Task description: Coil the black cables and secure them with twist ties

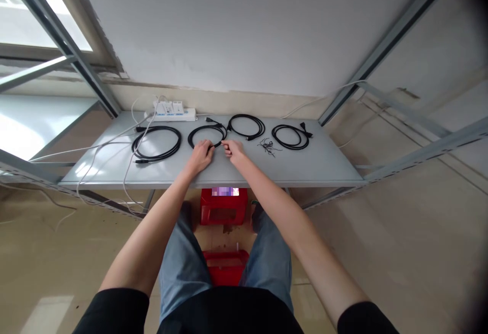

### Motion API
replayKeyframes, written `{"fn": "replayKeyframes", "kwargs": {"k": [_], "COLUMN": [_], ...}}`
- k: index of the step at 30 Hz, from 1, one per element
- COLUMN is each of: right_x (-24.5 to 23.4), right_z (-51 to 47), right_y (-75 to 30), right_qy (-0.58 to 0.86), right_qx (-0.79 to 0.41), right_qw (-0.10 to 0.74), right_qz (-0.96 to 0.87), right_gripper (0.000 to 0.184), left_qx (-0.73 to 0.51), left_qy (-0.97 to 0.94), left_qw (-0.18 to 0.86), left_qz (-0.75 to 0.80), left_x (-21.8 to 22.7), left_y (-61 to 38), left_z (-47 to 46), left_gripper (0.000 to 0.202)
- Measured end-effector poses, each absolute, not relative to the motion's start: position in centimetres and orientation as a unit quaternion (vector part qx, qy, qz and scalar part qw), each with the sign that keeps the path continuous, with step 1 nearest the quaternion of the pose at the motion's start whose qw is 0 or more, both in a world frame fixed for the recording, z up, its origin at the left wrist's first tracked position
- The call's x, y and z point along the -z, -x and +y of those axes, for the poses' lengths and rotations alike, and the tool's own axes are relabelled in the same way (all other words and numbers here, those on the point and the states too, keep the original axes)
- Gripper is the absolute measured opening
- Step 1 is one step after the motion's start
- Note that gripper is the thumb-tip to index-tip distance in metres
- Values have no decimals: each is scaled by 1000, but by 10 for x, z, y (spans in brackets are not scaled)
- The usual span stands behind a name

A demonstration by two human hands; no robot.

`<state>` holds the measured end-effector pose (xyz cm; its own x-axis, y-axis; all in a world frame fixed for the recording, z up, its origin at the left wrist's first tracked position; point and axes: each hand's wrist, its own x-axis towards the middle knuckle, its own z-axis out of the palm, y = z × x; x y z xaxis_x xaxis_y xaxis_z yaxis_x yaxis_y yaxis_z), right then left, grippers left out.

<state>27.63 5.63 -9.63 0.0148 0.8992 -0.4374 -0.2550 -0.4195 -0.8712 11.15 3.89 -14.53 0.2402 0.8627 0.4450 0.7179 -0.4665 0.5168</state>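
A coiled black cable (192, 133) lies on the grey metal shelf (244, 169) in front of me. My left hand (202, 155) rests at the near side of this coil, its fingers closed on the cable. Just right of it, my right hand (232, 149) is closed in a pinch beside the coil's near right edge. Whatever sits between those fingertips is too small to make out. Several thin black ties (269, 147) lie in a loose heap to the right of my right hand.
More coiled black cables lie at the left (179, 143), behind my hands (263, 126) and at the right (290, 146). A white power strip (179, 115) with plugged-in adapters stands by the wall. White cords (101, 146) trail over the shelf's left part. Red stools (223, 212) stand below.
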Motion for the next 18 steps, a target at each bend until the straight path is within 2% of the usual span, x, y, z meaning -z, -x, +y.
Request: {"fn": "replayKeyframes", "kwargs": {"k": [4,12,15,18], "right_x": [91,100,106,110], "right_z": [61,58,61,68], "right_y": [-277,-266,-274,-289], "right_qy": [536,516,506,475], "right_qx": [-687,-702,-682,-677], "right_qw": [432,440,450,420], "right_qz": [-232,-217,-274,-374], "right_gripper": [26,25,20,22], "left_qx": [-346,-350,-353,-347], "left_qy": [-789,-772,-770,-771], "left_qw": [115,123,120,118], "left_qz": [494,516,519,521], "left_x": [148,149,149,149], "left_y": [-110,-107,-107,-107], "left_z": [42,44,44,45], "left_gripper": [12,10,10,11]}}
